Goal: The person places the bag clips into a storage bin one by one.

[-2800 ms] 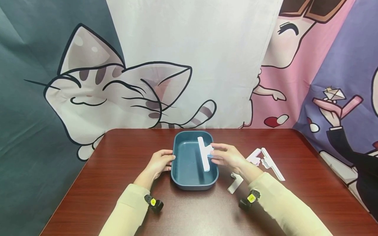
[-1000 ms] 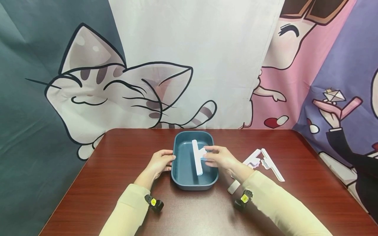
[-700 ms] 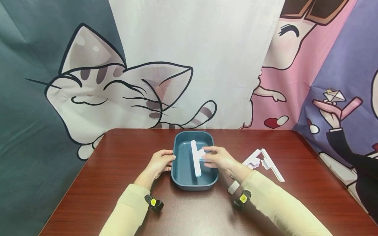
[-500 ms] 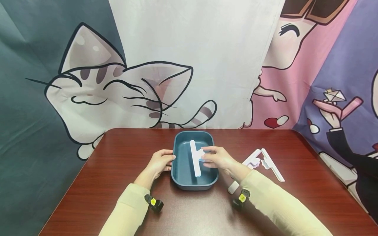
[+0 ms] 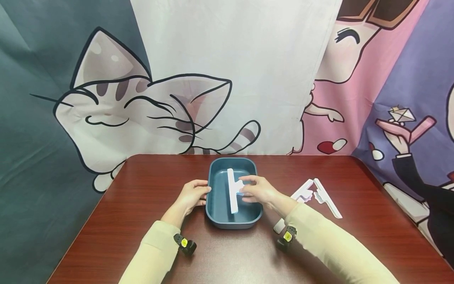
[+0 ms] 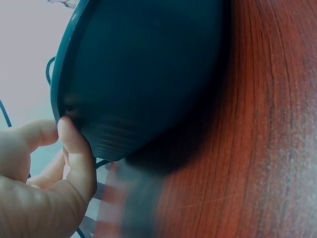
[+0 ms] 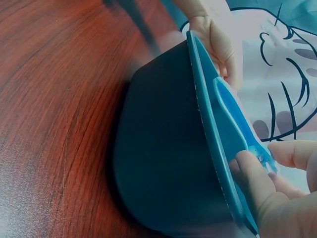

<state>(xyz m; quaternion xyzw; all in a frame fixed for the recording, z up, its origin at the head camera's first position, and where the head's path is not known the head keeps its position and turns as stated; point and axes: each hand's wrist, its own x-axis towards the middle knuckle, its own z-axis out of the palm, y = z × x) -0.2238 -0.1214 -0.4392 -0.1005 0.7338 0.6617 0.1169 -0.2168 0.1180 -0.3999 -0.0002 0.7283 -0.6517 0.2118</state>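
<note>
My left hand (image 5: 192, 195) holds the left rim of a rectangular blue-grey plastic box (image 5: 230, 225), its thumb at the rim and curled fingers against the outer wall. A long white bag clip (image 5: 232, 193) with a scalloped handle hangs inside the box opening. My right hand (image 5: 259, 190) pinches that handle from the right, thumb and fingertips reaching over the near rim. In the right wrist view the clip (image 7: 235, 116) looks blue and slants along the rim between the fingers (image 7: 252, 171). The left wrist view shows the box's dark outer wall (image 6: 143, 64).
Right of the box, two more white bag clips lie on the brown table (image 5: 227, 260): one clip (image 5: 327, 200) slanting away and another clip (image 5: 304, 191) beside it. A white piece (image 5: 279, 225) shows partly under the right forearm. A cartoon cloth (image 5: 227, 47) hangs behind.
My right hand has carried the bag clip leftward from the box's right side toward its middle, and the clip now stands nearly straight lengthwise. My left hand has stayed at the rim.
</note>
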